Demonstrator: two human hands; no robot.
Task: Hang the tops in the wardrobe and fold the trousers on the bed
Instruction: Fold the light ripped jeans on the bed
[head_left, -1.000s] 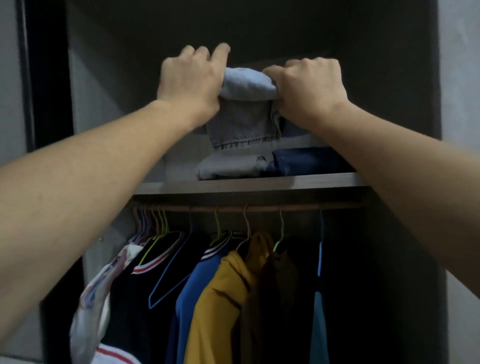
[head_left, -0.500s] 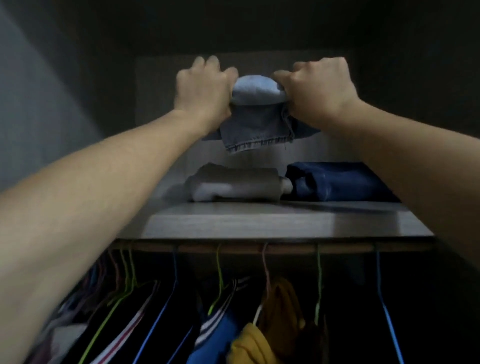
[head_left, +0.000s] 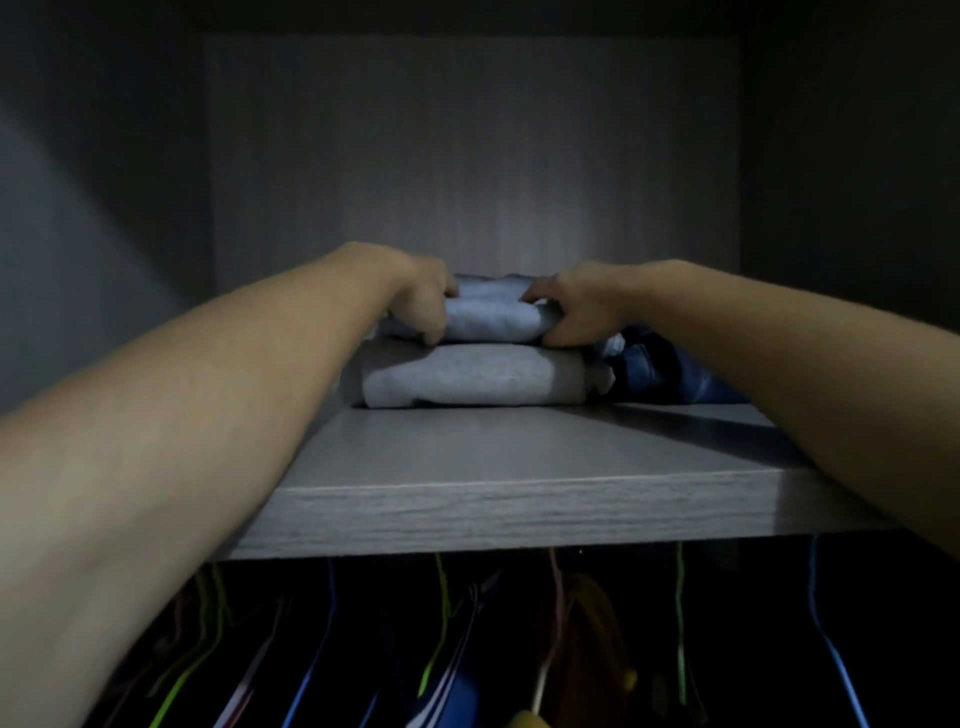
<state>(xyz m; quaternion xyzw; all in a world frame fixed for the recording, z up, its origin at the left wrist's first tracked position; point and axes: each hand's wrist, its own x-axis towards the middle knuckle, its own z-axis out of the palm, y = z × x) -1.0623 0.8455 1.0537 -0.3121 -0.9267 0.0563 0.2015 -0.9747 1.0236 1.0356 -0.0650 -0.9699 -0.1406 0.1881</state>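
**Wardrobe, upper shelf (head_left: 519, 467). Entries run left to right.**

1. The left hand (head_left: 423, 306) reaches in over the shelf's front edge. Its fingers (head_left: 434, 327) are curled round the left end of the light-blue folded trousers, gripping them.
2. The light-blue folded trousers (head_left: 491, 322) are held between both hands. They appear to rest on top of the grey folded trousers, about midway along the shelf and well back from the front edge.
3. The grey folded trousers (head_left: 467, 382) form the bottom of the pile and lie flat on the shelf.
4. The right hand (head_left: 576, 312) has its fingers curled round the right end of the light-blue pair, gripping it.
5. The dark-blue folded trousers (head_left: 660, 374) sit just beside the pile on its right, partly hidden behind the right forearm.

**Below the shelf, in dim light**
- A green hanger (head_left: 441, 623), a yellow top (head_left: 587, 649) and a blue hanger (head_left: 831, 649) hang among other tops that are too dark to list.

**Step in hand (judged)**
- A folded pair is being stowed on the pile, and the hanging of tops looks largely done.

**Next move (judged)**
- Both hands need to let go and draw back towards the front edge.
- The fingers should slide out without dragging the fold open or nudging the pile sideways into the dark-blue pair.
- Whether more trousers wait on the bed cannot be told.
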